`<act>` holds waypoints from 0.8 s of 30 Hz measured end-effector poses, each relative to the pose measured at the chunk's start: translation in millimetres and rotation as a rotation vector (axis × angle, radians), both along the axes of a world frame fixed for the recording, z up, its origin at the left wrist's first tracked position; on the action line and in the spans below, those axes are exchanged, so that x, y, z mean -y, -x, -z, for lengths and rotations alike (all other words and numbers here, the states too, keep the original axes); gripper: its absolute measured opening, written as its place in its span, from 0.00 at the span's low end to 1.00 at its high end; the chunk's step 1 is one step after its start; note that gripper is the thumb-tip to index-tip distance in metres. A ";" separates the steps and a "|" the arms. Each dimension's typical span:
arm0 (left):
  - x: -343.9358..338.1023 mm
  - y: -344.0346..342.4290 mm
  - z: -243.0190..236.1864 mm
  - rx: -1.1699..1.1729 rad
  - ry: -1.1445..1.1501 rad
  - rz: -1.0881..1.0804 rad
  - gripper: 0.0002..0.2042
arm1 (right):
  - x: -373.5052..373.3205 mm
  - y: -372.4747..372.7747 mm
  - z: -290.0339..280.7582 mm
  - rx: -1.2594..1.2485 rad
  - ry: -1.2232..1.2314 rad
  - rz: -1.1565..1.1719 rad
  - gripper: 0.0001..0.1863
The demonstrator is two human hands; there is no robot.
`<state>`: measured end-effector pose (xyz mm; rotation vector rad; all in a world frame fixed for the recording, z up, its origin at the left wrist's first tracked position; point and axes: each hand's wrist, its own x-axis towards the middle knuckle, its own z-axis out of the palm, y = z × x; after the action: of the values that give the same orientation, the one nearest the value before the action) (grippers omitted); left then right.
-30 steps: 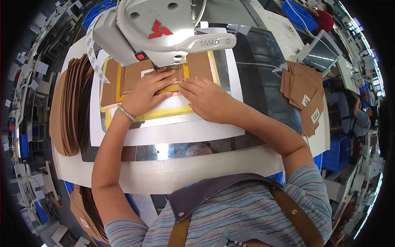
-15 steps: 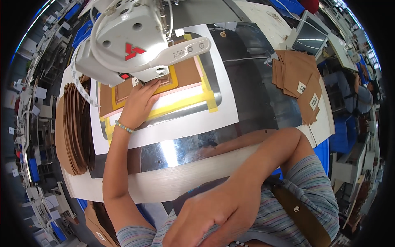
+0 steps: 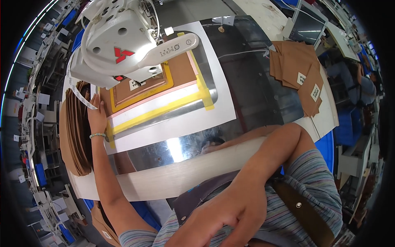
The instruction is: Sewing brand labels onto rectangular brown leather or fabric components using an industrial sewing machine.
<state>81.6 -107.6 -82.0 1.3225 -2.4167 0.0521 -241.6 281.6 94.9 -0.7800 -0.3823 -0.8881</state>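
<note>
Beneath the white sewing machine head, a brown panel is lying, partly hidden. Much nearer to the person than this machine head, the right hand is hanging well apart from the panel, its grip being impossible to tell. Before the machine head's left side, the left hand is lying at the panel's left edge; whether it is gripping, I cannot tell.

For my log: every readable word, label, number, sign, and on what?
Text located, not copied:
White paddle-shaped arm: lettering.
White machine head: red emblem.
Flat brown workpiece: white label, partly hidden.
Loose flat brown pieces: two labels.
Thin white strip, low brown bundle: too small.
</note>
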 end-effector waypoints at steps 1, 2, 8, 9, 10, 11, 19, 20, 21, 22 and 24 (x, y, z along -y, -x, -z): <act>2.7 -5.3 3.6 -0.004 -0.024 -0.023 0.22 | 9.4 3.6 7.7 0.034 0.043 -0.137 0.26; 5.3 -12.5 6.1 0.021 -0.039 -0.011 0.23 | 23.6 8.5 15.4 0.037 0.041 -0.138 0.26; 3.6 -8.4 3.8 0.122 0.006 -0.015 0.24 | 45.1 50.1 57.7 -0.575 0.349 0.265 0.10; 3.0 -6.4 2.5 0.116 0.000 -0.027 0.24 | 51.5 60.0 68.5 -0.798 0.316 0.405 0.09; 2.6 -6.0 0.5 0.135 -0.001 -0.033 0.24 | 58.7 66.0 77.1 -0.996 0.301 0.508 0.08; 0.9 -5.4 -0.8 0.154 -0.001 -0.040 0.23 | 65.6 72.1 85.3 -1.193 0.286 0.611 0.08; -34.2 60.3 -6.4 0.164 0.051 0.017 0.21 | 78.6 97.2 105.5 -1.643 0.806 1.168 0.16; -40.7 72.8 -6.0 0.088 0.078 0.052 0.19 | 77.6 98.9 106.9 -1.651 0.805 1.167 0.16; -43.9 78.5 -4.7 0.083 0.077 0.053 0.19 | 77.4 97.7 109.0 -1.687 0.890 1.188 0.17; -46.5 84.5 -3.6 0.055 0.140 0.081 0.18 | 77.5 96.7 111.3 -1.722 0.976 1.206 0.19; -55.3 103.6 -3.5 0.016 0.202 0.118 0.18 | 77.5 97.7 117.1 -1.737 0.973 1.221 0.19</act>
<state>-22.0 -52.3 -78.4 1.0928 -2.4242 0.2684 -339.3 204.1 -22.2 -2.4385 1.4838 -0.6964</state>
